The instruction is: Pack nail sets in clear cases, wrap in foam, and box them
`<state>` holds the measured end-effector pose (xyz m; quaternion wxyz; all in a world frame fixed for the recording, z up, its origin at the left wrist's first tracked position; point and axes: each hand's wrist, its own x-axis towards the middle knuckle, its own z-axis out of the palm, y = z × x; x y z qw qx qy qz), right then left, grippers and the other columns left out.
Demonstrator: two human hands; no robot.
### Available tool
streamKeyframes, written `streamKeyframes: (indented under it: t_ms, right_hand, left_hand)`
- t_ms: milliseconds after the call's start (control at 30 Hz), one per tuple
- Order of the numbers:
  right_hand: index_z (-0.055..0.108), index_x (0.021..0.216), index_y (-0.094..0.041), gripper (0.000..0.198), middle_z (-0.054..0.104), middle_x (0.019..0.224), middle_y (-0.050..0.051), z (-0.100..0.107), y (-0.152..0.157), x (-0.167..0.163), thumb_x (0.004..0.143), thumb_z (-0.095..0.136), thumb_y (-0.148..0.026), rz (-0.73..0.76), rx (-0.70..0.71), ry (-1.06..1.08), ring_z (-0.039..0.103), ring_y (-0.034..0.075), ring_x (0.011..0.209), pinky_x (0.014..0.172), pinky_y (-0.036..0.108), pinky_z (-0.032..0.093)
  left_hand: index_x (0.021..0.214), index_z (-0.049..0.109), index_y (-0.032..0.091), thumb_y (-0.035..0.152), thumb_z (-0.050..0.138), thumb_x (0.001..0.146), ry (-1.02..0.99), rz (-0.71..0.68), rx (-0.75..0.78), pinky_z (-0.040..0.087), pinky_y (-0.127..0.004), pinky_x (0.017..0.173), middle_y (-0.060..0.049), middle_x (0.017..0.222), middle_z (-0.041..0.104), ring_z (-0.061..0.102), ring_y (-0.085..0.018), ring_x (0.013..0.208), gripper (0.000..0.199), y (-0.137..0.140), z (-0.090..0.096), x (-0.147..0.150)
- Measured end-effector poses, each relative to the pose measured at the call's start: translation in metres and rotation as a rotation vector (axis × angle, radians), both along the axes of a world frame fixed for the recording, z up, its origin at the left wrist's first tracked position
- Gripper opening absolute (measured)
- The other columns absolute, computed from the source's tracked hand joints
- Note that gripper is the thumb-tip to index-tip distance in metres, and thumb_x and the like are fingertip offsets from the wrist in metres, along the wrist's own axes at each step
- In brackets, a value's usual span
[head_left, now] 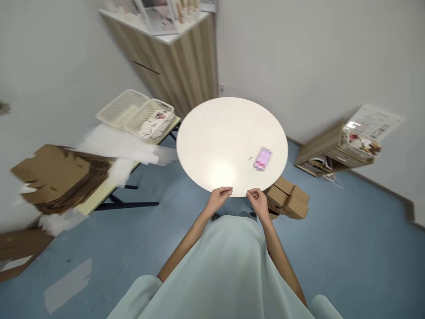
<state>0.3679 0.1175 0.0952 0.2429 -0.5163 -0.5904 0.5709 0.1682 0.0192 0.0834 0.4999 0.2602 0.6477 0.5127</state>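
My left hand (219, 198) is at the near edge of a round white table (219, 128), its fingers pressed together and pointing to the right. Across a small gap, my right hand (258, 201) is at the same edge, its thumb and fingers brought together in a pinch. Whatever either hand may hold is too small or hidden to make out. On the tabletop, beyond my right hand, lies a pinkish-purple rectangular item (263, 158), blurred into blocks. Just left of that item is a tiny brownish thing (250, 158) whose kind I cannot tell.
At left, a side table bears stacked flat cardboard (59, 173), white wrapping (113, 144) and an open white basket (152, 119). Cardboard boxes (288, 197) stand on the floor by the table's right side. A wooden cabinet (186, 66) stands behind; a small shelf unit (322, 146) stands right.
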Motion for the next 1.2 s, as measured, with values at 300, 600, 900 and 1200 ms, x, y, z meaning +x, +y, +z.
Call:
streamKeyframes:
  t_ms: [300, 600, 900, 1200]
  right_hand:
    - [0.067, 0.089, -0.025, 0.032, 0.078, 0.109, 0.009, 0.025, -0.063, -0.153, 0.085, 0.075, -0.055, 0.351, -0.032, 0.041, 0.074, 0.026, 0.098, 0.089, 0.041, 0.060]
    - [0.066, 0.085, -0.026, 0.033, 0.078, 0.108, 0.010, 0.016, -0.098, -0.285, 0.085, 0.074, -0.058, 0.546, -0.073, 0.075, 0.074, 0.026, 0.093, 0.089, 0.041, 0.060]
    - [0.069, 0.089, -0.025, 0.030, 0.078, 0.091, 0.008, -0.001, -0.113, -0.406, 0.089, 0.069, -0.055, 0.520, -0.136, 0.036, 0.073, 0.026, 0.084, 0.080, 0.039, 0.057]
    - [0.064, 0.086, -0.026, 0.029, 0.078, 0.094, 0.006, 0.008, -0.119, -0.464, 0.086, 0.074, -0.053, 0.451, -0.166, 0.016, 0.073, 0.024, 0.086, 0.081, 0.037, 0.058]
  left_hand:
    - [0.109, 0.081, 0.017, 0.044, 0.076, 0.088, 0.042, 0.301, 0.055, 0.060, -0.042, 0.101, -0.013, 0.116, 0.080, 0.077, -0.026, 0.107, 0.035, -0.098, 0.023, -0.103]
    - [0.118, 0.078, 0.019, 0.048, 0.072, 0.092, 0.078, 0.383, -0.009, 0.060, -0.039, 0.100, -0.013, 0.118, 0.079, 0.076, -0.026, 0.109, 0.039, -0.142, 0.022, -0.211]
    - [0.121, 0.076, 0.018, 0.044, 0.070, 0.091, 0.159, 0.343, -0.049, 0.060, -0.040, 0.100, -0.014, 0.118, 0.078, 0.075, -0.026, 0.109, 0.040, -0.162, 0.030, -0.353]
    - [0.123, 0.072, 0.017, 0.041, 0.067, 0.091, 0.186, 0.315, -0.061, 0.059, -0.038, 0.100, -0.013, 0.121, 0.077, 0.074, -0.024, 0.109, 0.041, -0.149, 0.005, -0.457]
